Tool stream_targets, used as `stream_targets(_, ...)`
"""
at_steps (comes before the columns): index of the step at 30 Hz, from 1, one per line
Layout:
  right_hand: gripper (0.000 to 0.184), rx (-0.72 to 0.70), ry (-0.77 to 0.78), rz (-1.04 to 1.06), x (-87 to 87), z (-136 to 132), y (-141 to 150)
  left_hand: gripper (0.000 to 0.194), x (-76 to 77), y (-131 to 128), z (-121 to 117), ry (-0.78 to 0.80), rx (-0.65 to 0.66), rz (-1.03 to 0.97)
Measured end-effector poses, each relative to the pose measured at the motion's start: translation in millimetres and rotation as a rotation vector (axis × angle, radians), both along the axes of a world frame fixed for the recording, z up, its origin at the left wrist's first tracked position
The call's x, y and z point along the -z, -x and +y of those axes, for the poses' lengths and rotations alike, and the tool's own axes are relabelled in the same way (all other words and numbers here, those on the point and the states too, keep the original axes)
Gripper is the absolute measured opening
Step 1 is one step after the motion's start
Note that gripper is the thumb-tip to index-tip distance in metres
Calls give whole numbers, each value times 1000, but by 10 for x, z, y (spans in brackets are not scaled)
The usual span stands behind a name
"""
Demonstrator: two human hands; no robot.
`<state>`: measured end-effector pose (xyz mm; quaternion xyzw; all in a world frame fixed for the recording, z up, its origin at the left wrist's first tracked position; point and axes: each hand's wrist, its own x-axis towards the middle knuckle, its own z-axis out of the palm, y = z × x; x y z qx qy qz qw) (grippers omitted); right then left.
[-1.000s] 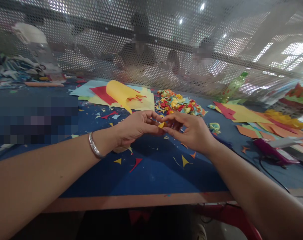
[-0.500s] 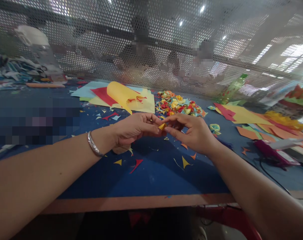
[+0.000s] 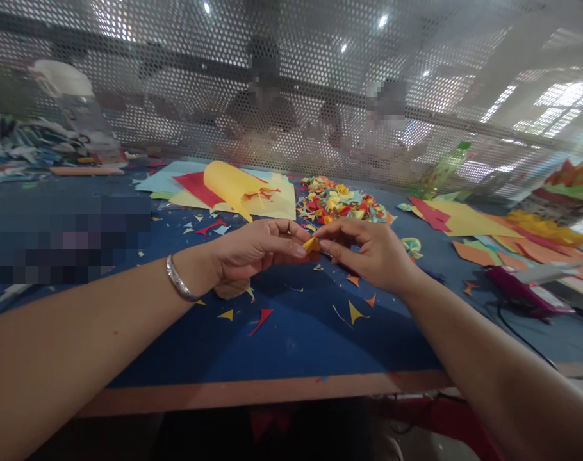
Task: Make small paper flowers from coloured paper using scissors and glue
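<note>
both the left hand (image 3: 260,248) and the right hand (image 3: 375,253) are pinching a small yellow paper piece (image 3: 311,245) between them, above the blue table (image 3: 291,349), creases showing! beyond, a heap of colourful paper pieces (image 3: 342,200) looks shaped, while the rolled yellow sheet (image 3: 229,182) appears only partly cut.

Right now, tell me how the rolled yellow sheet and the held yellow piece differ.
The rolled yellow sheet is large, the yellow piece small. The sheet curls in a loose roll; the piece is creased into folds. The sheet lies on flat paper; the piece is in the fingers of the left hand and right hand. Both are yellow.
</note>
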<state>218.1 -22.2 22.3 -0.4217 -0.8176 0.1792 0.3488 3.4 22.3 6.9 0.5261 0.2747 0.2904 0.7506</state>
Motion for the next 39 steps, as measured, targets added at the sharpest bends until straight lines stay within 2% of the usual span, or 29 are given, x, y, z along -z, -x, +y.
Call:
stream_targets(10,16,-13,102,95,8,-5,2,14,54,43,66,-5,87,-102)
stream_targets(16,17,-30,63,78,27,23,-10,11,27,43,59,23,30,-98)
stream_targets(21,15,-40,-42,-31,24,20,-8,9,8,3,23,15,-3,-68)
stream_targets(27,12,-64,-143,-84,58,43,22,12,40,-62,-40,-103,-108,14)
stream_targets(32,12,-37,-120,-103,72,62,24,19,89,-69,-47,-242,-156,57)
stream_targets(39,14,-4,-49,-90,87,65,19,17,66,-85,-59,-241,-164,16)
